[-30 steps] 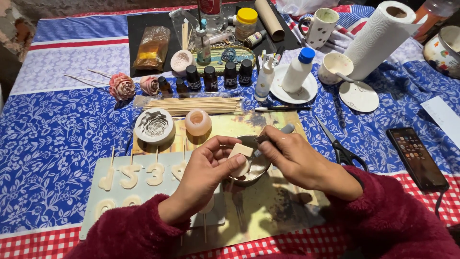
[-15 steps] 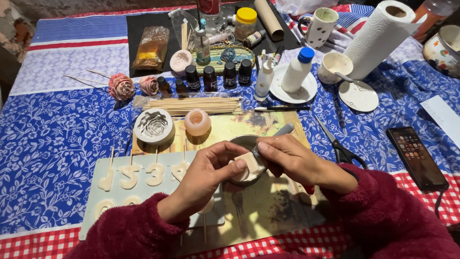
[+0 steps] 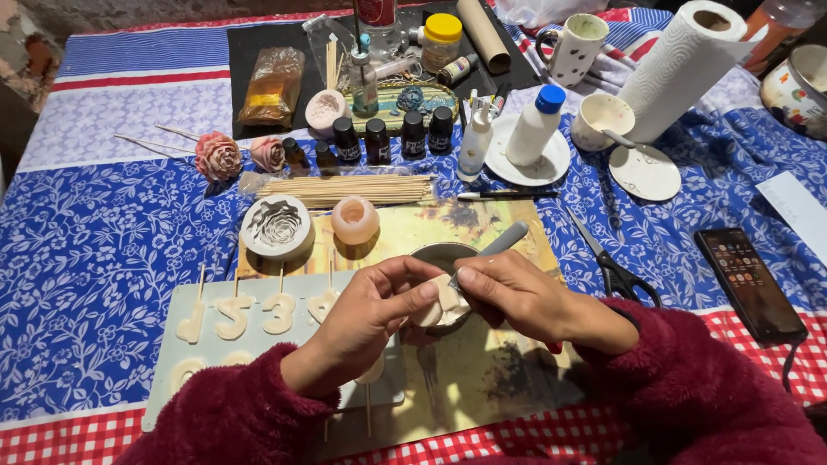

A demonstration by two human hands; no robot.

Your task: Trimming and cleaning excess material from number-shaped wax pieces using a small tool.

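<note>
My left hand pinches a small cream-coloured cast piece over a dark round bowl. My right hand grips a grey-handled tool and presses its tip against the same piece. Both sleeves are dark red and fuzzy. The piece is mostly hidden by my fingers. Under my left wrist lies a pale silicone mould with cream number shapes on sticks.
A white rose mould and a peach round mould sit beyond the mould. A bundle of skewers, small dark bottles, scissors, a phone, a paper-towel roll and cups crowd the floral cloth.
My hands have drawn slightly nearer to me with the piece; the tool tip has shifted a little along it. Everything else on the table is unchanged.
</note>
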